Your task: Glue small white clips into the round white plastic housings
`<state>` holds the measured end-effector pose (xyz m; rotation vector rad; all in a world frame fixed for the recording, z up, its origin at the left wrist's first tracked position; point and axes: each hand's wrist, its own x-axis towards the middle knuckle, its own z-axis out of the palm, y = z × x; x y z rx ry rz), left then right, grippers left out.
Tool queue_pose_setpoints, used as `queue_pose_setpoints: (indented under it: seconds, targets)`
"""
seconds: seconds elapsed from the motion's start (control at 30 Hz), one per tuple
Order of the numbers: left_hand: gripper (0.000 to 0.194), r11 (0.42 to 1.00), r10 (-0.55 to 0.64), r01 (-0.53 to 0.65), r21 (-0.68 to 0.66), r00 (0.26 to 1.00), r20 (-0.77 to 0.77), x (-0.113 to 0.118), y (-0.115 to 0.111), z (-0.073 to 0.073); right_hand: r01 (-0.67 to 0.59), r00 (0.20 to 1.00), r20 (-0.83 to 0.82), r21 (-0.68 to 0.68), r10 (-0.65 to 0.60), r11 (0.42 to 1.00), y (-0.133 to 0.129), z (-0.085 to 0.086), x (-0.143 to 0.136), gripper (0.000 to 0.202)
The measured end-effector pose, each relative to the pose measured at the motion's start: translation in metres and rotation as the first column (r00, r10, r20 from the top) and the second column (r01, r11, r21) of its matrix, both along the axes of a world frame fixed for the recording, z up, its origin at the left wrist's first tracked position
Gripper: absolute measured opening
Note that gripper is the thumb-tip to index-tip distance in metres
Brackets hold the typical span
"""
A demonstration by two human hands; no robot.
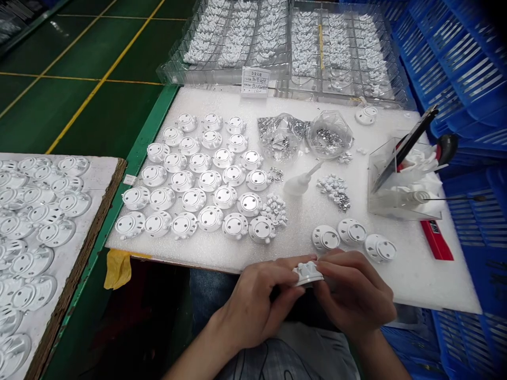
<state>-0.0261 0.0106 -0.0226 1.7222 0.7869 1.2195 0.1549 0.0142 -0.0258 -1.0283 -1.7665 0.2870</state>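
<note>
One white part is held between the left hand and the right hand, the grip of each narrowed on it, by the near edge of the surface. Just beyond lie three discs; farther out are a bottle, two bags and a clear box, with rows of similar discs to the left.

I count 28 round white parts at 9 o'clock on the worktop, three spare parts near 4, a loner part around 2, plus one held part between left hand and right hand. Two clear bags near 1, one squeeze bottle about dead centre. Small-bit piles? Too jumbled, lol.
</note>
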Motion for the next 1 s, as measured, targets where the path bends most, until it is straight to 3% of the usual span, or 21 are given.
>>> queue_pose_setpoints:
  seconds: [0.17,0.4,0.6,0.77,1.0]
  targets:
    - [0.028,1.000,-0.018,0.019,0.010,0.999,-0.033,0.000,0.002,0.001,0.002,1.000,-0.004,-0.001,-0.002,1.000,0.001,0.001,-0.001,0.026]
    - [0.039,0.987,-0.101,0.129,0.093,0.962,-0.253,-0.007,0.011,0.008,0.022,1.000,-0.004,0.001,-0.022,1.000,0.002,0.003,-0.003,0.027]
    - [0.030,0.983,-0.104,0.127,0.131,0.980,-0.169,-0.008,0.012,0.007,-0.009,1.000,0.009,0.001,0.009,1.000,0.002,0.003,-0.002,0.026]
    - [0.019,0.991,-0.115,0.121,0.053,0.987,-0.115,-0.006,0.011,0.010,-0.029,1.000,-0.009,0.005,0.029,1.000,0.002,0.001,-0.001,0.025]
    - [0.028,0.992,-0.106,0.114,0.055,0.986,-0.129,-0.005,0.012,0.011,-0.026,1.000,-0.005,0.008,0.026,1.000,0.001,-0.001,0.000,0.025]
